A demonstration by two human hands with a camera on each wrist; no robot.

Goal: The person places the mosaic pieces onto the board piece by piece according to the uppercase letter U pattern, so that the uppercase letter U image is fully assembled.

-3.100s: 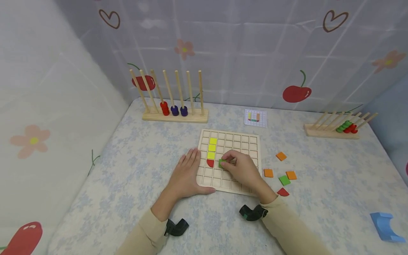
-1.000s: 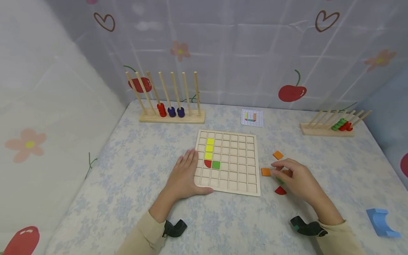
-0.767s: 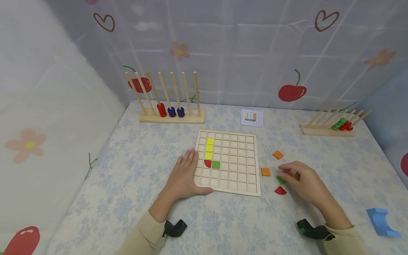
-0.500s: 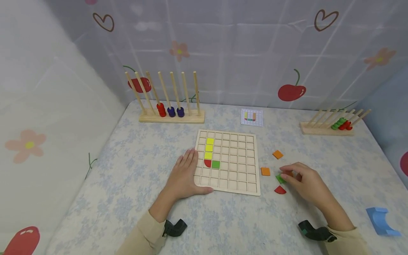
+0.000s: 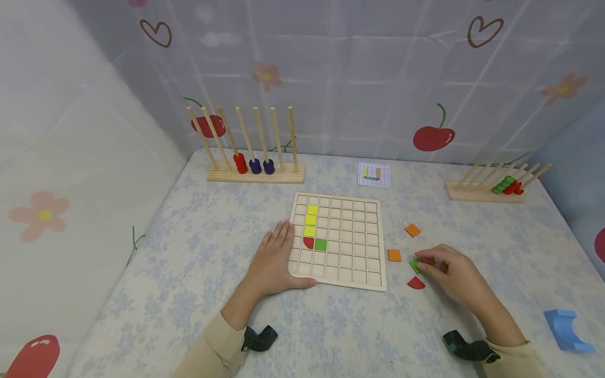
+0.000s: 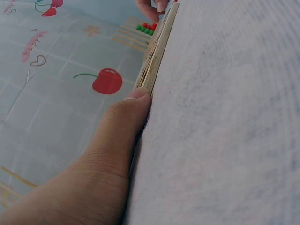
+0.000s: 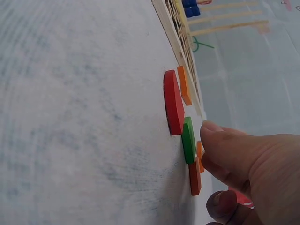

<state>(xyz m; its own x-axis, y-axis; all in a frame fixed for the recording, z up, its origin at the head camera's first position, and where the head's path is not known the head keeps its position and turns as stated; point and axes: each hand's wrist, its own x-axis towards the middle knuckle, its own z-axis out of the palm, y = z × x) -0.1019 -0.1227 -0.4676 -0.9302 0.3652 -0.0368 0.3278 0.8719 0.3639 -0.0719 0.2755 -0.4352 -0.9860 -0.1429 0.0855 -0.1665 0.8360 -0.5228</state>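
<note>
Lying with straight fingers along the left edge of the board [image 5: 346, 261], the left grip [image 5: 275, 257] is seen unclenched. Beyond the red quarter-piece [image 5: 416, 283], the loose green tile [image 5: 414, 265] is laid flat on the bench [image 5: 340, 336]; thumb and bent finger of the right grip [image 5: 451, 274] are held at its edges, though whether it is pinched cannot be told. It may be judged light, stiff and perhaps slick, best taken by opposite edges. One orange tile [image 7: 195, 179] is screened from the head view; detail on the far card [image 5: 374, 175] is barely made out.
</note>
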